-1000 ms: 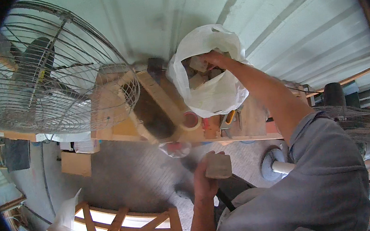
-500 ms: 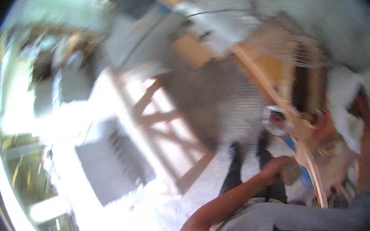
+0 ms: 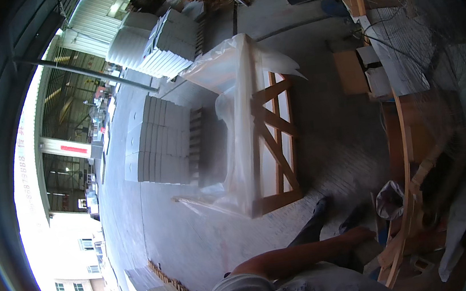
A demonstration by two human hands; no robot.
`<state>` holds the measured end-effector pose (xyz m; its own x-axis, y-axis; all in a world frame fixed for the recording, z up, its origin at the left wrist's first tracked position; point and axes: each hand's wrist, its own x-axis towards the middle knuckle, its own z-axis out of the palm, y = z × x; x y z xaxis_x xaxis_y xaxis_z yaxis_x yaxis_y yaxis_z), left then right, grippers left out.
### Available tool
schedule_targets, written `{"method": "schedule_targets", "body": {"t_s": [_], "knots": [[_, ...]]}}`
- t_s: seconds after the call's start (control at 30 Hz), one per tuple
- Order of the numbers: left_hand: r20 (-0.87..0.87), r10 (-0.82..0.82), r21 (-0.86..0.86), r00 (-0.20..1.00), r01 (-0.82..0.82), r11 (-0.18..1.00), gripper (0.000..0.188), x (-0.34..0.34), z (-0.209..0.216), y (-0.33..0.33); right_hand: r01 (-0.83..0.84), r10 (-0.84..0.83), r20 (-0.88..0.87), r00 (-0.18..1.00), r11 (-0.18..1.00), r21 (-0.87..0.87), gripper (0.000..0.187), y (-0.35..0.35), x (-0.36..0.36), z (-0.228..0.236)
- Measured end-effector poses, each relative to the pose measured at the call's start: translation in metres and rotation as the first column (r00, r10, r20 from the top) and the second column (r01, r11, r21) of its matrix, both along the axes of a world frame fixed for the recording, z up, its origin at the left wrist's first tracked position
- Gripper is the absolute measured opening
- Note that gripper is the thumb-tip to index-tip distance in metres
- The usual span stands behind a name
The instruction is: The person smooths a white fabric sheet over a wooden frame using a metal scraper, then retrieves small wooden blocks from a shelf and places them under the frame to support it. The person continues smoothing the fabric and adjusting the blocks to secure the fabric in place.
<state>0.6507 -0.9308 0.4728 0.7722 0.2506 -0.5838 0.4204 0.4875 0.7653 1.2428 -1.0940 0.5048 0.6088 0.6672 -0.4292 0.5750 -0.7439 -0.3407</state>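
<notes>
From the lower edge my left forearm reaches right, and my left hand (image 3: 361, 235) sits low beside a long curved wooden strip (image 3: 408, 229). Its fingers look closed around a dull brownish thing (image 3: 366, 252) that shadow keeps me from naming. My right hand does not show. Just beyond the strip, a clear plastic bag (image 3: 390, 200) holds something dark. Crumpled white sheeting (image 3: 462, 228) hangs at the lower right, near pieces of wood in deep shade.
A wooden frame (image 3: 281, 197) wrapped in translucent plastic stands mid-floor. Left of it, grey-white boxes (image 3: 155, 140) are stacked on a pallet, with another stack (image 3: 169, 43) farther back. Cardboard (image 3: 349, 73) lies at right. My feet (image 3: 320, 207) are near the frame.
My view has swung, so the wrapped frame and stacked boxes now sit farther right. My right arm, visible earlier at the right beside the white sheeting, no longer shows.
</notes>
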Motion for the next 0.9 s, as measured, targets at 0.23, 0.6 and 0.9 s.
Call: {"method": "schedule_targets", "body": {"t_s": [0.23, 0.6, 0.9], "knots": [[-0.132, -0.151, 0.398, 0.980, 0.192, 0.897, 0.043, -0.008, 0.021, 0.008, -0.090, 0.089, -0.032, 0.995, 0.995, -0.029, 0.063, 0.012, -0.014, 0.016], [-0.102, -0.158, 0.704, 0.982, 0.184, 0.687, 0.072, -0.041, 0.096, 0.025, -0.275, 0.266, -0.100, 0.959, 0.957, -0.091, 0.069, 0.049, -0.064, 0.080], [-0.103, 0.369, -0.149, 0.924, -0.381, 0.912, 0.042, -0.083, 0.127, 0.041, -0.411, 0.394, -0.140, 0.908, 0.903, -0.123, 0.075, 0.084, -0.129, 0.188]]}}
